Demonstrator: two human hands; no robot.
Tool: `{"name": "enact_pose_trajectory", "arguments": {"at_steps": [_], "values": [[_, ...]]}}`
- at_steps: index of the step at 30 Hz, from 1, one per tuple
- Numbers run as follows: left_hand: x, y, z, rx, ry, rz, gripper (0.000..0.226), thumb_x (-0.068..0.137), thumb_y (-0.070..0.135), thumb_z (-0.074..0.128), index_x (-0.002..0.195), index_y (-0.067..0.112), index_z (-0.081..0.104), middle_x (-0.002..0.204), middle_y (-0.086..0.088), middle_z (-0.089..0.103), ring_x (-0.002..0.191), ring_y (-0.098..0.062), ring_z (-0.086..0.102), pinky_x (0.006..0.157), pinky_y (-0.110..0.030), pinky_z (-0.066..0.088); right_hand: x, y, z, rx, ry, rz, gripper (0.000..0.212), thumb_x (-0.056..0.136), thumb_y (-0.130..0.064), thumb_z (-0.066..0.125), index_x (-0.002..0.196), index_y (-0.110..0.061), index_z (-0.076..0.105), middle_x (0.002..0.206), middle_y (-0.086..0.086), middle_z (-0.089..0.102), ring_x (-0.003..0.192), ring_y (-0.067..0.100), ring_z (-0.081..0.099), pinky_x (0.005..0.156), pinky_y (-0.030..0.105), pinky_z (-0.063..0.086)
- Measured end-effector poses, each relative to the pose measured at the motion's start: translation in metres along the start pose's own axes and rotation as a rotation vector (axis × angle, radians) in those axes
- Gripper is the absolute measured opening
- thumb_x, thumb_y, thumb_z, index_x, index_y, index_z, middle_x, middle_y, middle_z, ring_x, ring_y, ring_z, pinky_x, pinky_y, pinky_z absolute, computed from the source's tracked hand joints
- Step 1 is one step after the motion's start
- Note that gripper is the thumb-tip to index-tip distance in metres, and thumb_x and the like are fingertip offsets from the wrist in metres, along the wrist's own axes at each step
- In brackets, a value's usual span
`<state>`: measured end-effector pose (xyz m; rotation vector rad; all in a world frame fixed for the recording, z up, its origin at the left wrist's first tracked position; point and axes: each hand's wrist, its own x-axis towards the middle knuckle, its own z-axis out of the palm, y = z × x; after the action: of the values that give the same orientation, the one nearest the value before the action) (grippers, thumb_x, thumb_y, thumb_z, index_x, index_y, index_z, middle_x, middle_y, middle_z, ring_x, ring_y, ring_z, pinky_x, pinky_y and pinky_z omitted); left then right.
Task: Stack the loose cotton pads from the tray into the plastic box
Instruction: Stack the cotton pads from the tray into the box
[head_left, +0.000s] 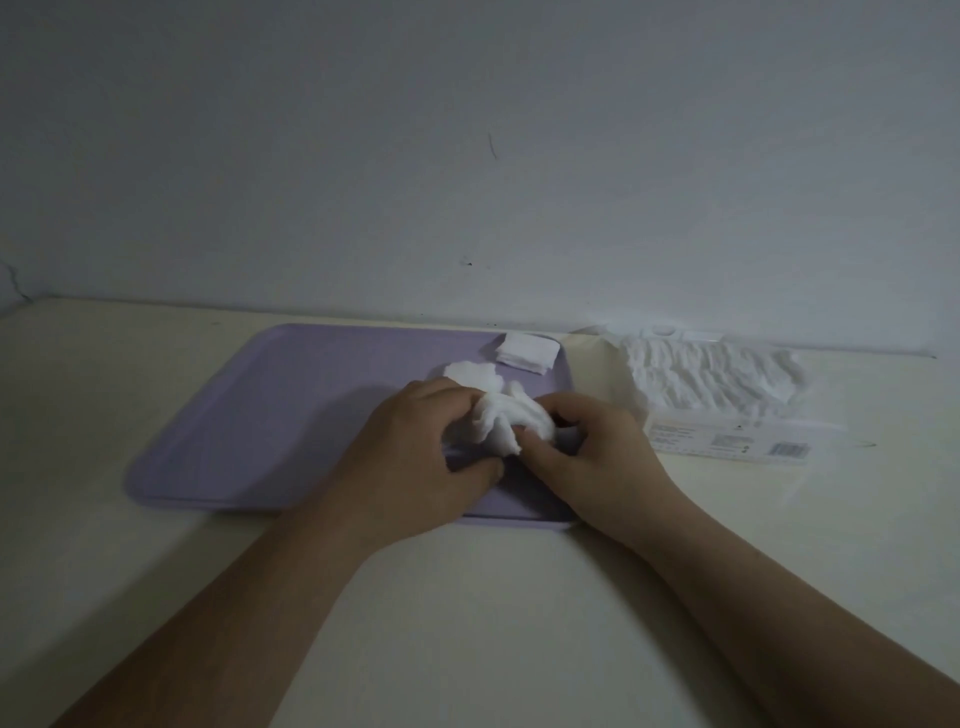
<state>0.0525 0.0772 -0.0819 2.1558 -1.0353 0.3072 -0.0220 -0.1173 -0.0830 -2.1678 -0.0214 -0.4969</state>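
Observation:
A lilac tray (270, 415) lies on the pale table. Over its right half, my left hand (415, 457) and my right hand (597, 457) meet and together grip a bunch of white cotton pads (501, 421) between their fingers. One loose pad (470, 373) lies just behind the bunch. A small neat pile of square pads (527, 352) sits at the tray's far right corner. To the right of the tray stands the clear plastic box (727, 434), with a long row of white pads (711, 376) packed in it.
The table (467, 623) runs up to a plain wall (467, 156) right behind the tray and box. The box's clear lid (665, 332) lies open behind it against the wall.

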Motion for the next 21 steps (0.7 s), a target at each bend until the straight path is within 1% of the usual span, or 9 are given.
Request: {"name": "enact_pose_trajectory", "arguments": {"at_steps": [3,5,7,9,12,14,16,18,21], "values": [[0.003,0.001,0.001,-0.067,0.082,-0.019,0.004,0.085,0.027,0.07,0.088,0.025,0.068,0.087,0.016,0.061,0.086,-0.002,0.06,0.075,-0.016,0.044,-0.001,-0.001,-0.001,0.06,-0.054,-0.023,0.012,0.086,-0.026,0.081,0.097,-0.024,0.076,0.092,-0.013,0.076,0.086,-0.008,0.066,0.078,0.011,0.046],[0.004,0.003,-0.001,-0.15,0.095,-0.074,0.016,0.086,0.018,0.077,0.087,0.031,0.067,0.086,0.017,0.066,0.084,0.004,0.062,0.074,-0.009,0.043,-0.001,-0.001,-0.002,0.076,-0.106,-0.052,0.023,0.084,-0.019,0.084,0.106,-0.022,0.076,0.101,-0.014,0.078,0.098,-0.004,0.069,0.088,0.012,0.049],[0.002,0.004,-0.004,-0.243,0.052,-0.141,0.021,0.084,0.017,0.081,0.09,0.034,0.069,0.09,0.019,0.073,0.084,0.005,0.066,0.075,-0.012,0.049,-0.001,-0.001,-0.003,0.082,-0.107,-0.073,0.02,0.088,-0.015,0.079,0.107,-0.02,0.076,0.102,-0.014,0.078,0.099,-0.004,0.07,0.089,0.011,0.048],[0.0,0.007,-0.005,-0.314,0.021,-0.17,0.022,0.084,0.018,0.082,0.1,0.029,0.073,0.097,0.017,0.077,0.09,0.001,0.07,0.08,-0.019,0.054,0.0,0.001,-0.003,0.105,-0.101,-0.049,0.011,0.094,-0.016,0.074,0.102,-0.023,0.077,0.093,-0.019,0.078,0.089,-0.009,0.068,0.081,0.009,0.047],[-0.001,0.011,-0.008,-0.421,-0.006,-0.195,0.021,0.088,0.012,0.078,0.106,0.023,0.074,0.101,0.014,0.078,0.094,-0.001,0.071,0.083,-0.016,0.051,0.001,0.002,-0.004,0.097,-0.076,-0.005,0.013,0.097,-0.019,0.07,0.089,-0.028,0.075,0.079,-0.022,0.075,0.075,-0.014,0.061,0.07,0.009,0.044],[-0.002,0.015,-0.009,-0.476,-0.004,-0.206,0.019,0.087,0.018,0.078,0.106,0.021,0.074,0.102,0.012,0.078,0.096,-0.004,0.072,0.084,-0.014,0.051,0.002,0.003,-0.004,0.119,-0.061,0.016,0.01,0.096,-0.023,0.071,0.089,-0.029,0.075,0.083,-0.018,0.078,0.078,-0.01,0.065,0.071,0.013,0.048],[-0.001,0.017,-0.01,-0.464,0.02,-0.228,0.023,0.082,0.029,0.084,0.102,0.024,0.074,0.096,0.012,0.077,0.087,-0.003,0.07,0.077,-0.015,0.052,0.002,0.003,-0.003,0.143,-0.072,0.043,0.007,0.096,-0.028,0.072,0.097,-0.025,0.078,0.091,-0.01,0.08,0.09,0.002,0.073,0.08,0.025,0.055],[0.0,0.017,-0.009,-0.448,0.049,-0.271,0.025,0.077,0.036,0.088,0.097,0.029,0.074,0.09,0.01,0.076,0.077,-0.001,0.066,0.069,-0.017,0.053,0.002,0.003,-0.003,0.155,-0.089,0.058,0.012,0.096,-0.03,0.072,0.102,-0.022,0.078,0.096,-0.005,0.081,0.101,0.014,0.075,0.089,0.033,0.055],[0.003,0.011,-0.008,-0.498,0.048,-0.323,0.011,0.082,0.035,0.076,0.093,0.033,0.074,0.091,0.006,0.076,0.083,-0.008,0.07,0.075,-0.022,0.055,0.003,0.003,-0.004,0.197,-0.085,0.069,0.011,0.096,-0.026,0.072,0.1,-0.019,0.079,0.093,-0.006,0.081,0.089,0.002,0.072,0.082,0.024,0.054]]}}
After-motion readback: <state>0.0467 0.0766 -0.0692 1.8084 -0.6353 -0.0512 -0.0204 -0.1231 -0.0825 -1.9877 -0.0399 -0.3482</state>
